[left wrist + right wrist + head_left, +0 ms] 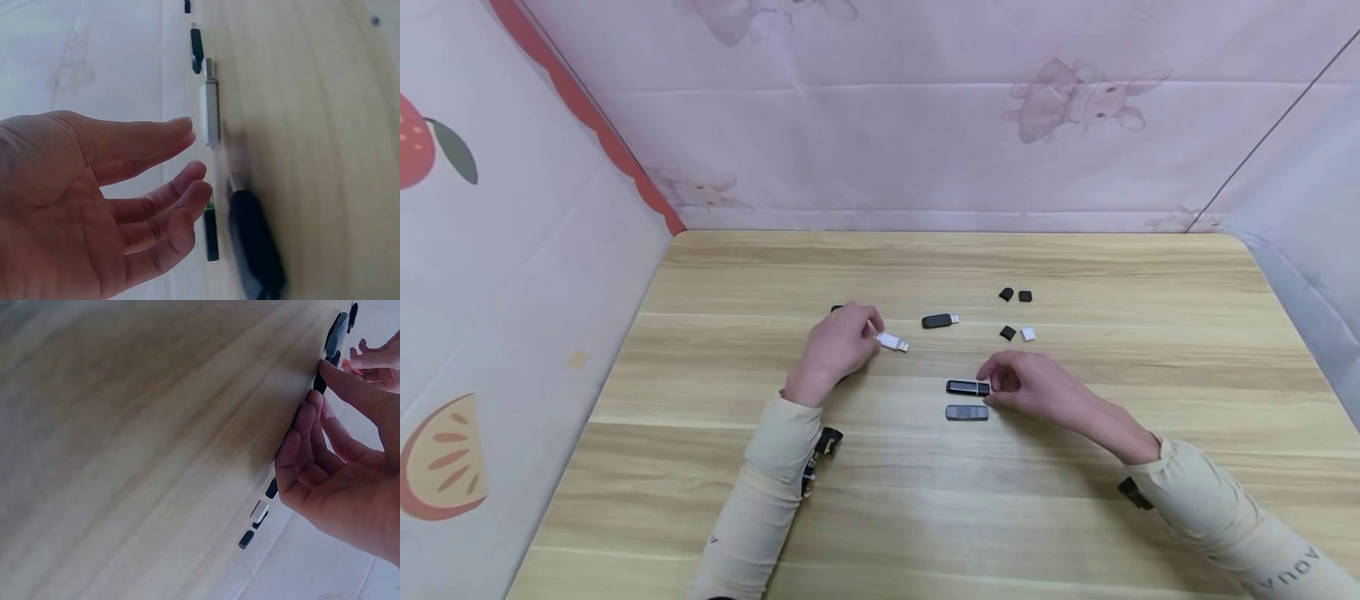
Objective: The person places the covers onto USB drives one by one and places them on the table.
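My left hand [838, 346] is beside a white USB flash drive [891, 342]; the left wrist view shows its fingers loosely bent and the white drive [211, 115] just past the fingertips. A black drive [211, 234] and a blurred dark drive [255, 244] lie near that hand, mostly hidden from the head view. With thumb and fingertips, my right hand [1037, 387] pinches the right end of a black flash drive [964, 387] with a pale band. A grey flash drive [967, 412] lies just in front of it.
Another black flash drive [937, 321], its metal plug bare, lies between the hands toward the back. Beyond the right hand are a white cap [1028, 334] and several small black caps [1007, 293]. A patterned cloth wall [887, 158] borders the wooden table [880, 517].
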Tool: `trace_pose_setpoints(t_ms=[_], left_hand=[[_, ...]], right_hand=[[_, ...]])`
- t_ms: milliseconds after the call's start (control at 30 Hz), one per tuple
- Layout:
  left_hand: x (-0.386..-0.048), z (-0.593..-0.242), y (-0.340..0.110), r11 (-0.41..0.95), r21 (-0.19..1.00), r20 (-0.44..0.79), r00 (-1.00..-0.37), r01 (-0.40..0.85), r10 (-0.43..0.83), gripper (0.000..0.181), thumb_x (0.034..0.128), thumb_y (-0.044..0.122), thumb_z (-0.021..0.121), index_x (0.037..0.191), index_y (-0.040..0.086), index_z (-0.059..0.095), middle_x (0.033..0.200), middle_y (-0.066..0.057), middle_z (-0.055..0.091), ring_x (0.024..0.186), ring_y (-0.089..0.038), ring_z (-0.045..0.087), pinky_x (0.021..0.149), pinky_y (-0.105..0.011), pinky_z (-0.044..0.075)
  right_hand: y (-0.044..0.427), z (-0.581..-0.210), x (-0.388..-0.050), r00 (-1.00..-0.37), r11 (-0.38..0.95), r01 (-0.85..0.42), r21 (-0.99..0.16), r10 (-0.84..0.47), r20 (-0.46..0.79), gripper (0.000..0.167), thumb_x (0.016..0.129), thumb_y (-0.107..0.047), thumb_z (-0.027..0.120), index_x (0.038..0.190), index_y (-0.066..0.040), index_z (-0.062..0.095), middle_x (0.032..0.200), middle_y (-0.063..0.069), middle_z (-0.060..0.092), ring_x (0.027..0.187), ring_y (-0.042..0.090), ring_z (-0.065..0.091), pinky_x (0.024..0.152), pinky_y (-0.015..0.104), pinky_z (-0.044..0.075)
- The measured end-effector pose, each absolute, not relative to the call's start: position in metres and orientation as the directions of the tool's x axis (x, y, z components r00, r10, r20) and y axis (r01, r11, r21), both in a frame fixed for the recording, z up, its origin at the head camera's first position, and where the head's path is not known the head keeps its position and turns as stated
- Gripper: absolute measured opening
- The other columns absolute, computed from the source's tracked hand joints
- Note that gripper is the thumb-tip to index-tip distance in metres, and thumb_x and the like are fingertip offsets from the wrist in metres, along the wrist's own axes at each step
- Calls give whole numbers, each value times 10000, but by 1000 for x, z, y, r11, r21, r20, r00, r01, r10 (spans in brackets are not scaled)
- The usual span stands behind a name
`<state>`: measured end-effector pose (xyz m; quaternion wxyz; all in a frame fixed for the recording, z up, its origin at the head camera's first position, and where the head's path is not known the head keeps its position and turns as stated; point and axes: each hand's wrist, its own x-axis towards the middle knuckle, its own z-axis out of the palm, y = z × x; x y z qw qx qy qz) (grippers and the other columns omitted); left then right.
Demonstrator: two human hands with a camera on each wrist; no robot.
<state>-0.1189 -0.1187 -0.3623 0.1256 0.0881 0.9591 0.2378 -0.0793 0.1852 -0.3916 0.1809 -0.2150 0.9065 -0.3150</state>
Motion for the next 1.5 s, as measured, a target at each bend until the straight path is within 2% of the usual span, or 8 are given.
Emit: trace_pose_setpoints(t_ms=[200,467,700,900,1033,1233,1500], left_hand=[[-120,-368,-119,880,462,-222,-947,108,232,262,955,109,747,1215,122,719,1037,-94,607,897,-232,520,741,-336,433],[-121,-371,-118,888,446,-209,-952,110,223,224,944,111,758,1165,130,731,1006,-70,576,903,-232,510,718,-325,425],[-123,-374,-117,884,454,-186,-958,112,216,182,926,136,794,1095,114,729,973,-69,568,886,-231,509,698,-320,418],[-122,-375,-116,888,447,-189,-958,112,216,169,914,141,804,1061,120,724,979,-65,568,905,-231,511,710,-325,426],[-121,-376,-115,889,443,-191,-957,113,217,158,913,141,813,1043,122,725,985,-64,579,919,-234,514,727,-331,436],[-122,-377,-113,897,424,-201,-953,123,226,174,909,191,835,1034,134,728,1012,-67,596,926,-234,519,730,-341,451],[-124,-377,-112,895,420,-202,-947,148,251,168,918,222,831,1023,132,736,1002,-58,623,915,-225,530,722,-326,441]], right_hand=[[189,-389,-79,-841,670,-249,-699,-508,-188,385,888,-89,831,1243,-27,697,965,46,711,836,117,619,748,226,538],[208,-384,-85,-883,679,-251,-690,-453,-125,289,902,13,779,1186,-20,734,942,53,735,853,149,679,767,229,569],[227,-385,-94,-940,714,-157,-682,-319,-118,197,941,-69,772,1126,-16,735,956,121,760,862,214,733,708,193,555],[238,-391,-101,-965,726,-104,-680,-239,-108,187,952,-74,767,1083,20,673,963,183,733,792,170,691,618,203,545],[240,-393,-107,-965,719,-110,-686,-242,-100,233,966,-52,742,1159,34,644,946,208,736,688,148,684,556,227,533],[242,-395,-114,-957,750,-96,-654,-250,-146,325,985,-72,723,1297,-17,650,967,195,752,643,150,660,567,241,516],[244,-398,-116,-957,770,-79,-633,-237,-168,263,996,-133,728,1230,-22,682,977,179,755,640,143,654,584,244,510]])
